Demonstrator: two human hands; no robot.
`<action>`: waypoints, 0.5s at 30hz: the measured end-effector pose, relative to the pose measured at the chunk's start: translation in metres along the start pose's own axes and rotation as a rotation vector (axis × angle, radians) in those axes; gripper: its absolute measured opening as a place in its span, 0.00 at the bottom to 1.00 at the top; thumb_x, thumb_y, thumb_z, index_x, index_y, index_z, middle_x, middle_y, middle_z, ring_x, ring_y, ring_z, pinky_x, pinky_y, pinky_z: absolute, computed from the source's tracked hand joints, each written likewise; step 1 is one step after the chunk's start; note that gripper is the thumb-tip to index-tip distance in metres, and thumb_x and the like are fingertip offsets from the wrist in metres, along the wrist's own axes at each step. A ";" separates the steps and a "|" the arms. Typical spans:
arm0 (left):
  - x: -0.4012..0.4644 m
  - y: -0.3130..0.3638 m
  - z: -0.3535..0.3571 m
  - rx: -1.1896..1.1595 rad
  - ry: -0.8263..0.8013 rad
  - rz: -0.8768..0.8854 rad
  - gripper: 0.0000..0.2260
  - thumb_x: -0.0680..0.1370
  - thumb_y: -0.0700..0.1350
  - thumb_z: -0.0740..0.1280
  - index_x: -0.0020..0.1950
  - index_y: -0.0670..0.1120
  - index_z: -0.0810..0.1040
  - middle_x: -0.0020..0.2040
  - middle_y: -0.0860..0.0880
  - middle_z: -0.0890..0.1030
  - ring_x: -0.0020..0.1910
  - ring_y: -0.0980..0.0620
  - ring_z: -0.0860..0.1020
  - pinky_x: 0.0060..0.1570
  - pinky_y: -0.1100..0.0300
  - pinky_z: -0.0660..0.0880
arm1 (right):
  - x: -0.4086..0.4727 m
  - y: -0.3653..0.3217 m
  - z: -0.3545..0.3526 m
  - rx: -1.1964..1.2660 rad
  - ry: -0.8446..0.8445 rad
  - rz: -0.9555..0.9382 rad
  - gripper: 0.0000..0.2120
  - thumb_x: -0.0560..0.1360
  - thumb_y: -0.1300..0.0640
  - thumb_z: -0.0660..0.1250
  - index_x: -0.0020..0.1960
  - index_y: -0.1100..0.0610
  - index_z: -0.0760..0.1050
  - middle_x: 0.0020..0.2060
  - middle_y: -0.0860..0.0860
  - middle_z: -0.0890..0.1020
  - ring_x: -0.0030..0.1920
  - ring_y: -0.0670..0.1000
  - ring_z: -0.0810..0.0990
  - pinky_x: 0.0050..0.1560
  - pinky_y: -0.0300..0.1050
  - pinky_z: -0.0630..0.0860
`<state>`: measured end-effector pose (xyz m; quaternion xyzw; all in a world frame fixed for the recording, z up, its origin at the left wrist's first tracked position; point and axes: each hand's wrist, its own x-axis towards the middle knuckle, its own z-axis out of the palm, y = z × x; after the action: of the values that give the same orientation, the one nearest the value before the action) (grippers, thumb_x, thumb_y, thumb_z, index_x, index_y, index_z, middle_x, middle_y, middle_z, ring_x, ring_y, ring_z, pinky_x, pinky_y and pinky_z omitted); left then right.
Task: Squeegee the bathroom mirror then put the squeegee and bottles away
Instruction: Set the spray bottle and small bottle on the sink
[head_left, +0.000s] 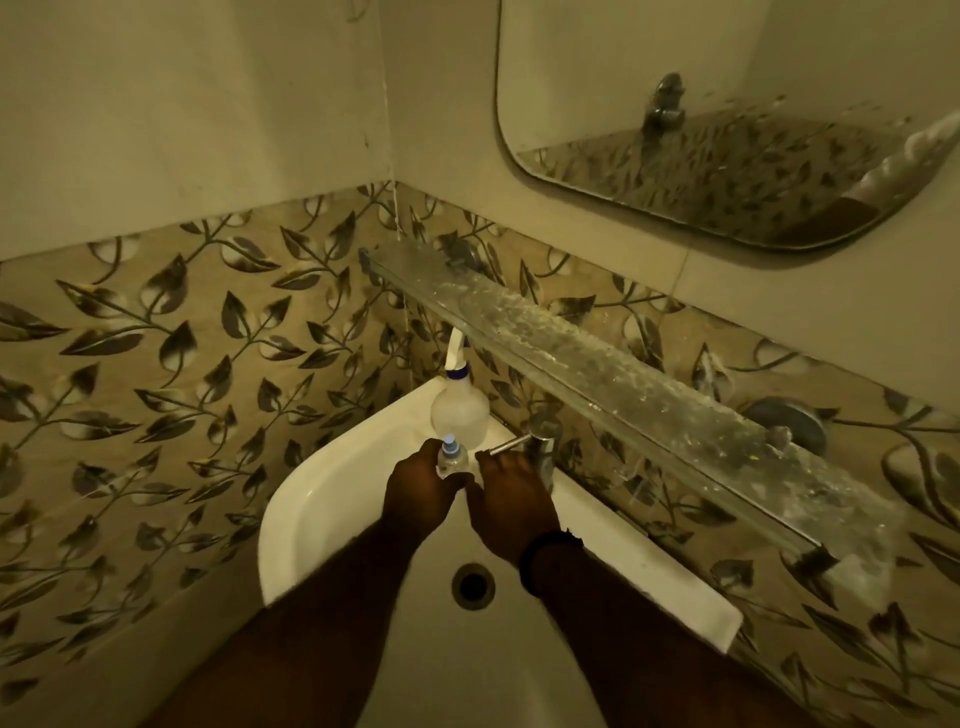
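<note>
A white spray bottle (460, 410) with a blue collar stands on the back corner of the white sink (322, 499). In front of it my left hand (418, 488) grips a small clear bottle (451, 457) with a blue cap. My right hand (511, 501) is just right of that bottle, its fingers reaching toward the metal tap handle (506, 446); whether they hold it is hidden. The mirror (727, 119) hangs at the upper right, streaked with drops and foam. No squeegee is in view.
A long glass shelf (597, 374), spotted with residue, runs along the wall above the tap (545, 441). The sink drain (471, 583) lies between my forearms. Leaf-patterned tiles cover the lower walls. A dark band circles my right wrist.
</note>
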<state>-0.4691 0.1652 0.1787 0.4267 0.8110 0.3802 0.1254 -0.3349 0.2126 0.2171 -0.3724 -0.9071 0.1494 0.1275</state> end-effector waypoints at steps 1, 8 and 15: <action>0.007 0.002 0.004 0.001 -0.002 0.007 0.18 0.74 0.47 0.75 0.60 0.42 0.78 0.53 0.44 0.85 0.51 0.43 0.82 0.49 0.63 0.68 | 0.003 0.002 0.001 0.002 -0.010 -0.010 0.20 0.80 0.50 0.58 0.69 0.57 0.70 0.66 0.55 0.75 0.68 0.56 0.69 0.71 0.50 0.62; 0.039 0.011 0.029 0.018 -0.078 -0.040 0.12 0.76 0.44 0.71 0.58 0.44 0.78 0.50 0.43 0.84 0.51 0.40 0.81 0.48 0.59 0.70 | 0.018 0.015 0.004 0.203 -0.043 -0.019 0.22 0.81 0.51 0.56 0.74 0.53 0.63 0.71 0.53 0.70 0.71 0.54 0.67 0.74 0.49 0.62; 0.044 0.025 0.045 -0.422 -0.063 -0.332 0.13 0.81 0.48 0.62 0.59 0.41 0.79 0.51 0.45 0.83 0.51 0.45 0.81 0.42 0.58 0.75 | 0.017 0.017 0.004 0.305 -0.005 -0.016 0.28 0.81 0.55 0.59 0.78 0.50 0.53 0.74 0.48 0.64 0.75 0.48 0.61 0.75 0.37 0.54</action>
<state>-0.4573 0.2317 0.1717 0.2640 0.7684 0.5013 0.2975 -0.3371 0.2359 0.2088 -0.3412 -0.8771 0.2851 0.1815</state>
